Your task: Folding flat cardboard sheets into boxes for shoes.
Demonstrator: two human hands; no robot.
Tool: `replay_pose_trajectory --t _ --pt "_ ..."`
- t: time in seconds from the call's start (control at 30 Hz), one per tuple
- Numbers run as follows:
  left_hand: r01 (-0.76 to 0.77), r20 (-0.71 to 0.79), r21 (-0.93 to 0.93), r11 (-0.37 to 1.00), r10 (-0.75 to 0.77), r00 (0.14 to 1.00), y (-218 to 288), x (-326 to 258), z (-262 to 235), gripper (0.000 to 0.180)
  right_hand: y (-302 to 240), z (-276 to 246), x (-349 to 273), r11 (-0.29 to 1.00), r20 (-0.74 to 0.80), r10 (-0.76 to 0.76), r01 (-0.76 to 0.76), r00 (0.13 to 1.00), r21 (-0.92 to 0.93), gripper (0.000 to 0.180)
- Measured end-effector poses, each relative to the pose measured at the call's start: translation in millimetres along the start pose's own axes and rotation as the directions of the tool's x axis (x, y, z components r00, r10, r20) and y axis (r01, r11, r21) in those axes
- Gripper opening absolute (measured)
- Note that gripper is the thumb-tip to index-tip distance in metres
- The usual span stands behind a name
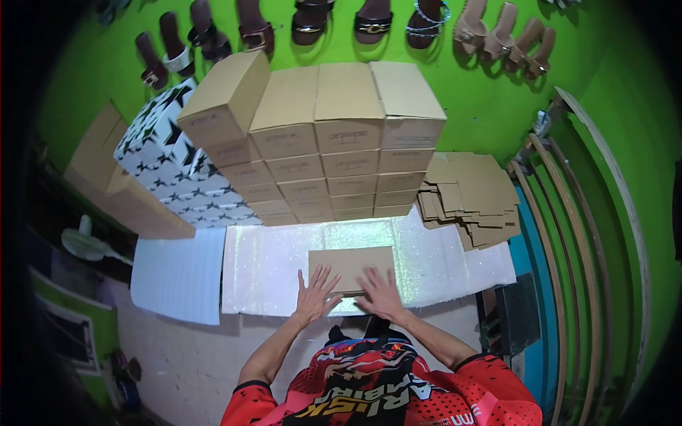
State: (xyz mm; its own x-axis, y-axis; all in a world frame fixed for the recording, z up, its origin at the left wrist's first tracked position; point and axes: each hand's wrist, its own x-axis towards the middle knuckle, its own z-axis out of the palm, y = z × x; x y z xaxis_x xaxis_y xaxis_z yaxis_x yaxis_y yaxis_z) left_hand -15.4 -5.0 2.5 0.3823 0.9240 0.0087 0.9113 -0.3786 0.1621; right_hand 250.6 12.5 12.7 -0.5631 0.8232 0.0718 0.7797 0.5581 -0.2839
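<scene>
On the white tabletop [263, 280], resting left hand [316, 295] and right hand [381, 293], flat and apart, over brown cardboard [352, 260], probably steadying it.

Bright glare is scattered across the glossy, iridescent white sheet [270, 270]; at three o'clock, long brown wooden rails [584, 284] are bowed by fisheye distortion; all corners are darkened.

Shiny white sheet [263, 277] lies open left and right of the brown cardboard box [351, 265]; a strip behind it is free too. Stacked boxes [348, 135] wall off the back; flattened cardboard pieces [479, 192] crowd the far right corner.
</scene>
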Motion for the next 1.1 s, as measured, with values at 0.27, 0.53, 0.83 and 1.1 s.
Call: replay_pose_trajectory --t 0.27,0.53,0.83,1.1 --pt "0.020 -0.026 -0.010 1.000 -0.020 0.999 -5.9 3.7 6.1 0.074 4.5 2.2 46.7 0.997 0.032 -0.077 0.077 0.996 0.021 0.076" --pt "-0.011 -0.022 -0.021 1.000 0.011 1.000 -2.3 6.9 4.9 0.064 64.7 -28.1 67.7 0.993 0.031 0.064 -0.061 0.997 -0.098 0.084" --pt "0.060 -0.037 0.001 0.998 -0.060 0.998 -43.3 27.3 -5.5 0.057 33.5 -9.0 35.1 0.985 -0.049 0.173 -0.173 0.984 0.005 0.087" --pt "0.075 -0.049 -0.504 0.861 -0.115 0.992 -9.7 8.3 14.1 0.068 -38.5 -0.7 -42.7 0.992 0.057 0.082 -0.087 0.995 0.091 0.091"
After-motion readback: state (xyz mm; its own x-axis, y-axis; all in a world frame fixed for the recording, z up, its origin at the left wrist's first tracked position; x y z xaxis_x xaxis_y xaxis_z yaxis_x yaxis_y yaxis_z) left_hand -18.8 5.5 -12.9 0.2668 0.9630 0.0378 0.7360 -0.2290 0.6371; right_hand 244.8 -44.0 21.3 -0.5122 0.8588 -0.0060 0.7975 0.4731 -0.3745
